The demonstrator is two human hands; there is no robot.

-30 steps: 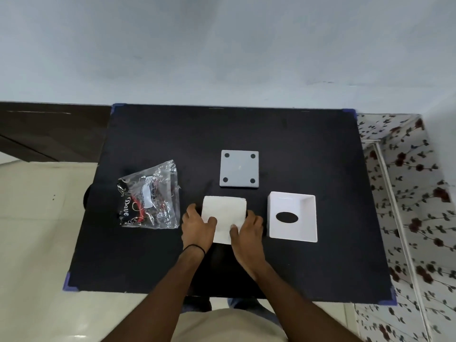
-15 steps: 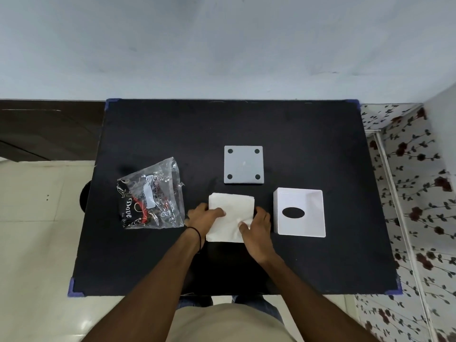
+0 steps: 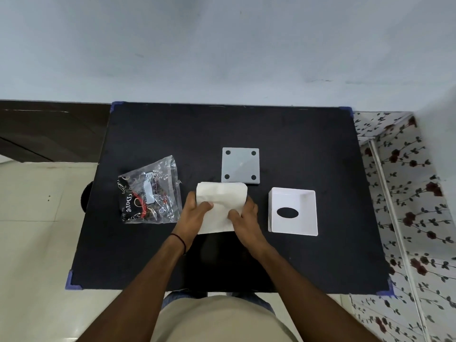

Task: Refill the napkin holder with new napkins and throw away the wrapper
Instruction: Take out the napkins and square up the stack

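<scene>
Bare forearms, black wristband (image 3: 179, 240), beige top (image 3: 222, 319).

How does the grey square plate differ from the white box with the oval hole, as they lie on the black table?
The grey square plate is flat with four dark round spots at its corners; the white box has raised walls and one oval hole. The plate lies farther from the person; the box lies nearer, to the right. The napkin stack overlaps the plate's near edge, while the box stands clear. Both rest on the black table.
</scene>
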